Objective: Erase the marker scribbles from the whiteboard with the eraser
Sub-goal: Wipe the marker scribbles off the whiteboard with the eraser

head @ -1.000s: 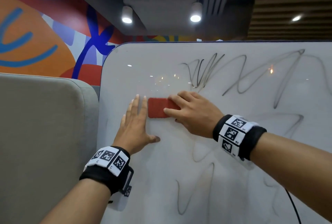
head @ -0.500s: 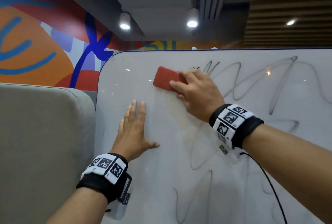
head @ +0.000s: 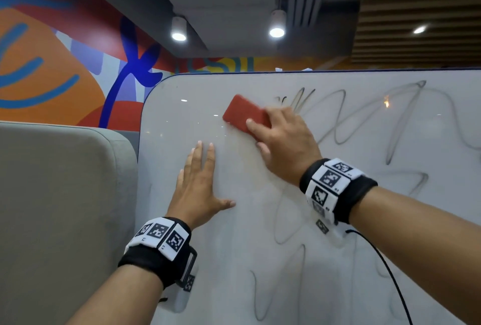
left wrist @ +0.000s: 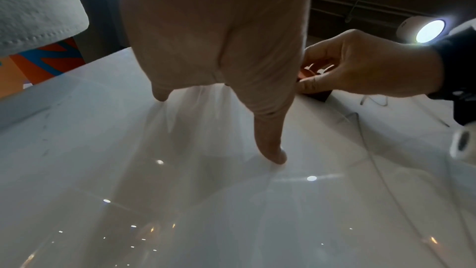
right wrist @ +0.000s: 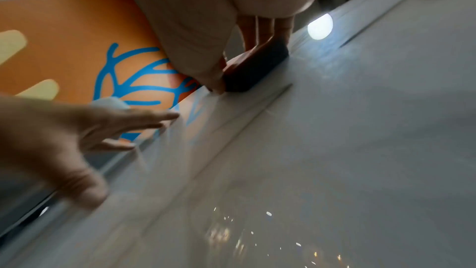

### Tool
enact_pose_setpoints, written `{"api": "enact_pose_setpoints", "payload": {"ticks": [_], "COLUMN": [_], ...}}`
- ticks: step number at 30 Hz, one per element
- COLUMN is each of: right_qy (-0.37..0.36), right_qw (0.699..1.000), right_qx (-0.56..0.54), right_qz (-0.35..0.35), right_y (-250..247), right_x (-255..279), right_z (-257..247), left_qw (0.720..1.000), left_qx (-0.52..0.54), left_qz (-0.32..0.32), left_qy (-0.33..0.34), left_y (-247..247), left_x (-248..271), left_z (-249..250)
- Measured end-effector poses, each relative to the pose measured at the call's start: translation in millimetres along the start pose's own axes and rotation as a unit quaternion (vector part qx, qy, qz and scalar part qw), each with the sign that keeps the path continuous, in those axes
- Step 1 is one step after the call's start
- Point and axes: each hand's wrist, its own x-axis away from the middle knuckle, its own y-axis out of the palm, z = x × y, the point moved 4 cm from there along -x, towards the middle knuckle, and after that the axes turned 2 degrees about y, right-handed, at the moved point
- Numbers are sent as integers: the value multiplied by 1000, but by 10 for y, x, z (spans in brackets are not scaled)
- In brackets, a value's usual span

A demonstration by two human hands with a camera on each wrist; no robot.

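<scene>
The right hand [head: 283, 142] grips the red eraser [head: 243, 113], thumb on one long side and fingers curled over the other, pressing it flat against the whiteboard [head: 260, 259]. The eraser sits tilted near the board's top edge, toward its upper left corner, just left of the grey marker scribbles [head: 364, 116] that run across the upper right part of the board. More faint scribbles loop down toward the bottom edge. The left hand [head: 199, 184] lies flat on the board below the eraser and apart from it, nearer the left edge, fingers straight and thumb spread to the side, holding nothing. In the right wrist view the eraser [right wrist: 253, 68] looks dark and touches the surface. A grey padded panel [head: 65, 207] stands beside the board's left edge.
</scene>
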Motion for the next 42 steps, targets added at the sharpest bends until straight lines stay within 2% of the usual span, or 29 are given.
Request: {"api": "enact_pose_setpoints", "payload": {"ticks": [2,3,4,7,9,10,12,14,16,18,19,21,23,26,28,31,33,35,38,40,42], "right_qy": [-68,-77,-58,80,105,86,0,-56,-10,99,140,170,144,107,84,-5,-34,-15,36,46,47], "right_qw": [997,996,997,997,994,996,1000,997,1000,995,989,984,986,983,982,995,998,999,990,983,980], "right_qx": [13,19,16,-3,-6,-10,-14,-1,0,-16,-24,-41,-78,-135,-150,-88,-23,29,103,135,143], "right_qz": [-43,-47,-39,11,28,25,-16,-51,-27,25,37,33,10,-69,-75,-50,-42,-32,-84,-118,-133], "right_y": [29,-1,-41,-196,-183,-137,-22,-4,-81,-196,-210,-156,-45,101,71,-71,-172,-288,-405,-411,-398], "right_x": [114,90,27,-130,-43,48,259,320,204,100,96,177,317,500,529,518,514,509,542,598,651], "right_z": [-69,-23,64,337,293,207,14,6,165,321,322,169,-92,-296,-228,-47,151,406,735,843,859], "left_qw": [1000,1000,1000,1000,1000,1000,1000,1000,1000,1000,999,994,984,967,966,975,979,986,987,984,978], "left_qx": [-2,-1,0,-1,-1,1,3,1,1,2,7,38,105,210,211,145,117,66,18,9,30], "left_qz": [0,0,0,-3,-6,-7,-6,-8,-9,12,36,95,139,141,146,168,167,156,161,176,204], "left_qy": [0,-1,-3,-5,-8,-11,-14,-15,-13,-8,-2,23,47,36,17,11,2,-8,3,13,-8], "left_y": [-3,-3,-3,9,20,28,34,34,36,19,-5,-73,-152,-231,-229,-206,-177,-132,-99,-146,-238], "left_x": [6,7,9,20,23,22,23,23,25,33,31,14,-46,-177,-225,-217,-208,-202,-215,-292,-428], "left_z": [12,13,9,9,15,20,38,55,84,151,205,363,548,764,829,880,909,952,1042,1084,1087]}}
